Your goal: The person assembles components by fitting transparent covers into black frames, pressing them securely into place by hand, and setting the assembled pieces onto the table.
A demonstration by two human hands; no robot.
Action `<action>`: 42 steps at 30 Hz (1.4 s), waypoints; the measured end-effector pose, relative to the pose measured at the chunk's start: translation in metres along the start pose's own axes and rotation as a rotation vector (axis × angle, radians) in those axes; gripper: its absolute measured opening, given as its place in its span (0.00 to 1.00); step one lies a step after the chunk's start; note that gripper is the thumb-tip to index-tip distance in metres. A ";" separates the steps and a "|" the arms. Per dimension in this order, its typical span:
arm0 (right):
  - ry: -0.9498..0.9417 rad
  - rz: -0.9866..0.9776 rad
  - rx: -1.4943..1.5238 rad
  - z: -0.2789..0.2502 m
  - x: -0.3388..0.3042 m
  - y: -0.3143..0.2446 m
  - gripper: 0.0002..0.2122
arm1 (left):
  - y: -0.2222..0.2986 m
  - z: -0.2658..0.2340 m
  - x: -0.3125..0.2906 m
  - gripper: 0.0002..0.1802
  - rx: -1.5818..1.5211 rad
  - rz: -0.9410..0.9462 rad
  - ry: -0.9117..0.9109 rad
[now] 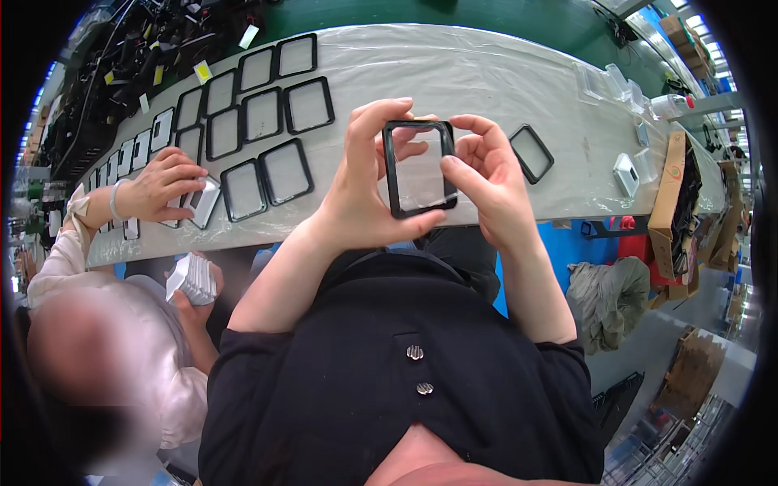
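Above the table's near edge I hold up a black rectangular frame with a clear window, tilted toward me. My left hand grips it along the left side, its fingers at the top and its thumb under the lower edge. At the right edge my right hand closes on it, with the thumb against the side and the fingers curled behind. Through the window some fingertips show. A similar black frame lies alone on the table just right of my right hand.
Rows of black frames cover the table's left part. A co-worker's hand touches a white piece there; the other holds a stack of white pieces. At right stand a cardboard box, a white part and clear containers.
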State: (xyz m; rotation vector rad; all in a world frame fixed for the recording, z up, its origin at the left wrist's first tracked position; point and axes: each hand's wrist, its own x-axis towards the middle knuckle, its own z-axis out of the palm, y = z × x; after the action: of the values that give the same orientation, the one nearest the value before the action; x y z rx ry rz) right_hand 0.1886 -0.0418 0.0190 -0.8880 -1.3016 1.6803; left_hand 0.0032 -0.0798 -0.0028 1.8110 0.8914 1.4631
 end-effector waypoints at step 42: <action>-0.146 0.140 0.352 0.031 -0.012 -0.024 0.29 | 0.026 -0.001 -0.008 0.66 0.454 0.233 0.207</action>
State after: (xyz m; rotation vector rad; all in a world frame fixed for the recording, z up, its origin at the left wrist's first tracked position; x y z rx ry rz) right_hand 0.1705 -0.0619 0.0497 -0.6688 -1.0083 2.0381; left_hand 0.0042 -0.1012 0.0138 2.1770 1.2282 1.7206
